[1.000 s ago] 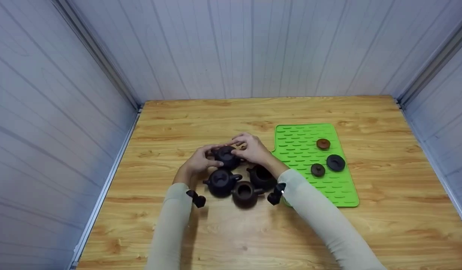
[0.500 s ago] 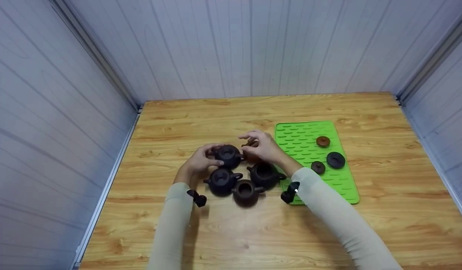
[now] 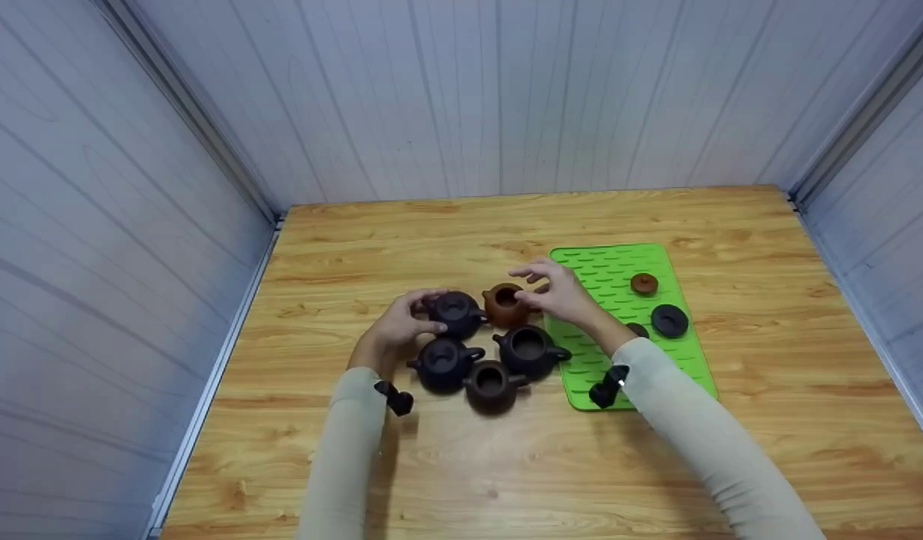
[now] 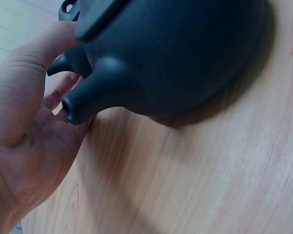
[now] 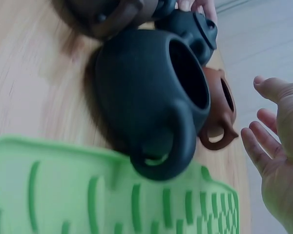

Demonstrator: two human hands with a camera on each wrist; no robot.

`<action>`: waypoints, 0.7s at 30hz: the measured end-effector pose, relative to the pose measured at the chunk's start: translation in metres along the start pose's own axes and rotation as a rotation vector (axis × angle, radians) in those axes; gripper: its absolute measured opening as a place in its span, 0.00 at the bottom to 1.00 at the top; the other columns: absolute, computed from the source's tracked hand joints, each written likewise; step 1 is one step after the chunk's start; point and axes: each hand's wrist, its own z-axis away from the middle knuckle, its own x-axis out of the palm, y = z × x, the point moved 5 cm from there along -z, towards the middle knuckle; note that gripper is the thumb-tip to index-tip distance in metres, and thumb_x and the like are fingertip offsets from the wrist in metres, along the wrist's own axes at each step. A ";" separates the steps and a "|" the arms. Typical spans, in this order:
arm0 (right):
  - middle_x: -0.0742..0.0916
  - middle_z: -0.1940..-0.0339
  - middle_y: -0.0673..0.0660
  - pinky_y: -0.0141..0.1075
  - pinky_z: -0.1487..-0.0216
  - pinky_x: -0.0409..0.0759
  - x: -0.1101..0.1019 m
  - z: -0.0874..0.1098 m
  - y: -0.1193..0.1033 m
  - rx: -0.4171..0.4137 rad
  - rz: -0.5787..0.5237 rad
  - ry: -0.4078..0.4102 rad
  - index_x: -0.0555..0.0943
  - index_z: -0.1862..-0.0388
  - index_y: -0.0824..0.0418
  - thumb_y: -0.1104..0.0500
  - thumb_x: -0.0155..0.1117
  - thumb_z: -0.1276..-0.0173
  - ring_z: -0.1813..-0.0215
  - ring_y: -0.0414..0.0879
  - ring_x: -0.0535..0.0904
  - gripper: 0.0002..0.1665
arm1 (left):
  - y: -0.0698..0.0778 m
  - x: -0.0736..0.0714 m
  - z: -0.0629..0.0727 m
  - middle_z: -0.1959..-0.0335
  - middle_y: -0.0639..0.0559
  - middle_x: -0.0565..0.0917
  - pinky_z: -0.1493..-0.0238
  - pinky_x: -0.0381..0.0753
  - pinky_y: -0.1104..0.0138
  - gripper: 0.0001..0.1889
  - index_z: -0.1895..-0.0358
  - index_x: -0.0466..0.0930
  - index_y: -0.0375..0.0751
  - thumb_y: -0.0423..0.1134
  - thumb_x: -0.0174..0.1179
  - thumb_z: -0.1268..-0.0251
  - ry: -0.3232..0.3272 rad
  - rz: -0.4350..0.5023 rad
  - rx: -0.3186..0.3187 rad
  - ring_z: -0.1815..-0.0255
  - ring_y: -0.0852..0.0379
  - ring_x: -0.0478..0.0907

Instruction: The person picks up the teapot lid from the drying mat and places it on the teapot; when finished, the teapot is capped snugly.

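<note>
Rightward shift: my right hand (image 3: 563,294) has moved off the red pot (image 3: 501,310), whose open mouth now shows.
My left hand (image 3: 398,322) grips the far black pot (image 3: 456,316), lid on, from its left side, thumb near and fingers far; the pot stands upright on the table (image 3: 401,240), just left of the red pot. My right-hand fingers are spread and hold nothing, above the left edge of the mat (image 3: 593,382). Nearer stand the near black pot (image 3: 440,366), lid on, at left; the brown pot (image 3: 490,397), open, in the middle; and the open black pot (image 3: 529,364) at right, its handle over the mat edge. On the mat lie the red lid (image 3: 644,283), black lid (image 3: 669,321) and brown lid (image 3: 638,330), the last partly hidden by my arm.
</note>
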 end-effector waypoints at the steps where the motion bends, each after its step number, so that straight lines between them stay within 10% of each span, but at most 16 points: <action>1: 0.85 0.31 0.70 0.60 0.32 0.89 -0.003 0.001 0.002 0.008 -0.001 0.005 0.85 0.28 0.68 0.65 0.76 0.23 0.31 0.70 0.84 0.26 | 0.000 0.000 0.000 0.24 0.36 0.81 0.31 0.80 0.66 0.36 0.17 0.76 0.40 0.25 0.73 0.27 0.000 -0.004 0.003 0.29 0.45 0.82; 15: 0.86 0.32 0.70 0.45 0.35 0.90 -0.043 0.026 0.027 0.054 0.018 0.091 0.87 0.29 0.65 0.63 0.75 0.21 0.31 0.70 0.83 0.24 | 0.002 0.002 0.001 0.25 0.34 0.82 0.32 0.81 0.68 0.36 0.17 0.75 0.39 0.24 0.72 0.27 -0.004 -0.003 0.013 0.30 0.46 0.83; 21: 0.86 0.31 0.70 0.57 0.30 0.88 -0.059 0.035 0.034 0.079 0.038 0.110 0.87 0.28 0.63 0.61 0.75 0.20 0.29 0.70 0.83 0.24 | 0.002 0.001 0.002 0.26 0.35 0.81 0.30 0.81 0.64 0.36 0.17 0.76 0.41 0.26 0.73 0.27 0.002 -0.018 -0.001 0.29 0.43 0.82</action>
